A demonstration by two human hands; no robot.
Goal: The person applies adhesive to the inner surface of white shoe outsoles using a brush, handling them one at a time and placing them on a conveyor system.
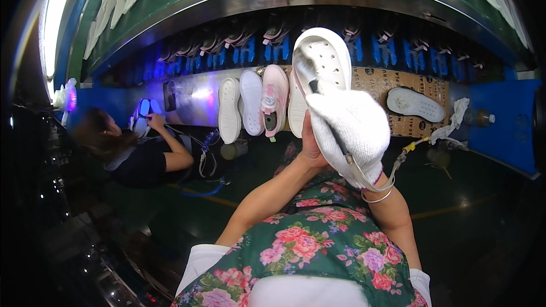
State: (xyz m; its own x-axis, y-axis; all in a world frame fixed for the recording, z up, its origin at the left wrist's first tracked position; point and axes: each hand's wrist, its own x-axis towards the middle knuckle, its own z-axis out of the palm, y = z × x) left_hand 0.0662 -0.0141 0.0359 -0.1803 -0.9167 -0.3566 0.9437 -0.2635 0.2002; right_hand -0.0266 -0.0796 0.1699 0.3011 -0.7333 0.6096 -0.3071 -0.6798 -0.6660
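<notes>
My left hand [311, 143], bare, grips a white shoe sole [333, 54] from below and holds it tilted up in front of me. The inner side of the sole faces me, with round holes along its floor and a wet-looking grey area at its left. My right hand [355, 131] wears a white knitted glove and is closed round a slim hose-fed brush, whose dark tip [314, 86] reaches into the sole. From the glove a clear hose [364, 176] loops by my wrist. Behind the raised sole stand a pink sneaker upper [274, 99] and a partly hidden white sole [297, 108].
Another white sole [229, 111] and a pale sole [251, 102] lie left on the metal bench. Cardboard [372, 82] at right bears a sole [418, 105] beside a rag [452, 120]. Blue holders [384, 51] with shoes line the back. A co-worker [142, 153] handles a shoe at left.
</notes>
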